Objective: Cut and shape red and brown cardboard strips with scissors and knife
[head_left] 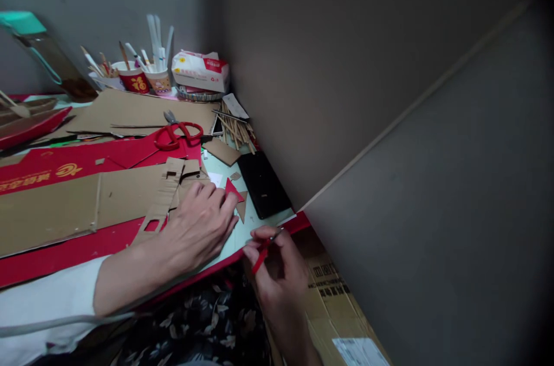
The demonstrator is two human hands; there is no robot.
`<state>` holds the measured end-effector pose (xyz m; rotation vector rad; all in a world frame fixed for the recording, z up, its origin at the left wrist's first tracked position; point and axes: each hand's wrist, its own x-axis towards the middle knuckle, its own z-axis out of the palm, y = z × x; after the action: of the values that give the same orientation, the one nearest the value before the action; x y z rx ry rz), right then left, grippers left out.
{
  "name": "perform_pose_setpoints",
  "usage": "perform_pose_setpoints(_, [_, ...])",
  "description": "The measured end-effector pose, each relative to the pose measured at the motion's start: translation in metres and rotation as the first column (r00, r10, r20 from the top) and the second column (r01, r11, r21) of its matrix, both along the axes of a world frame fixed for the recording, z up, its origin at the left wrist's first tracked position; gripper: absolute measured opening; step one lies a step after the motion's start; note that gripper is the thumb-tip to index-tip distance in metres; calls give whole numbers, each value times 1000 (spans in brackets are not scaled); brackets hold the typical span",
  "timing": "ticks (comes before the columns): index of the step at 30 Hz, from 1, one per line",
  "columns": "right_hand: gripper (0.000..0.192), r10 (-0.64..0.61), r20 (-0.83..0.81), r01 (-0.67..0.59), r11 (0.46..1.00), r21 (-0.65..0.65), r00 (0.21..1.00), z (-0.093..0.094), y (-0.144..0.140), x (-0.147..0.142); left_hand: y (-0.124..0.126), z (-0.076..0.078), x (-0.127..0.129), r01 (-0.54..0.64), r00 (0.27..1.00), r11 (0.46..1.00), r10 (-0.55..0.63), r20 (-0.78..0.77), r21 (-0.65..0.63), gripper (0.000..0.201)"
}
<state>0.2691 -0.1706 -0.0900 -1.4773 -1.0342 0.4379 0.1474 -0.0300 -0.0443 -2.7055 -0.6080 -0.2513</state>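
Observation:
My left hand [203, 221] rests at the table's edge with its fingers bent, the index fingertip on a small red triangular piece [234, 190]. Under that piece a brown cardboard scrap [242, 208] shows in part. My right hand [281, 273] is just off the table's front edge, closed on a small red tool with a metal tip [263, 254]; its exact kind is hard to make out. Notched cardboard strips [161, 198] lie left of my left hand. Red-handled scissors [178, 134] lie farther back on red card [130, 152].
A black phone [265, 184] lies by the grey wall panel on my right. Behind are wooden sticks [234, 128], a tissue pack [200, 70], cups of pens and straws [159, 82] and a bottle [56, 63]. A cardboard box [333, 302] stands below the edge.

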Motion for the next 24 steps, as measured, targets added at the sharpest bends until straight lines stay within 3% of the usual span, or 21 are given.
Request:
perform_pose_setpoints(6, [49, 123, 4, -122, 988, -98, 992, 8, -1, 6, 8, 3, 13, -77, 997, 986, 72, -37, -149, 32])
perform_pose_setpoints(11, [28, 151, -33, -154, 965, -210, 988, 14, -2, 17, 14, -3, 9, -76, 993, 939, 102, 63, -335, 31])
perform_pose_setpoints(15, [21, 133, 10, -129, 975, -179, 991, 12, 1, 23, 19, 8, 3, -63, 953, 860, 202, 226, -506, 18])
perform_pose_setpoints(19, [27, 142, 56, -133, 982, -136, 988, 15, 8, 22, 20, 33, -8, 51, 792, 698, 407, 455, -714, 15])
perform_pose_setpoints(21, [26, 155, 57, -148, 982, -114, 986, 19, 13, 19, 19, 44, -16, 148, 658, 572, 552, 512, -807, 14])
perform_pose_setpoints(24, [24, 196, 42, -192, 978, -75, 980, 30, 22, 11, 14, 55, -30, 309, 466, 367, 745, 477, -877, 34])
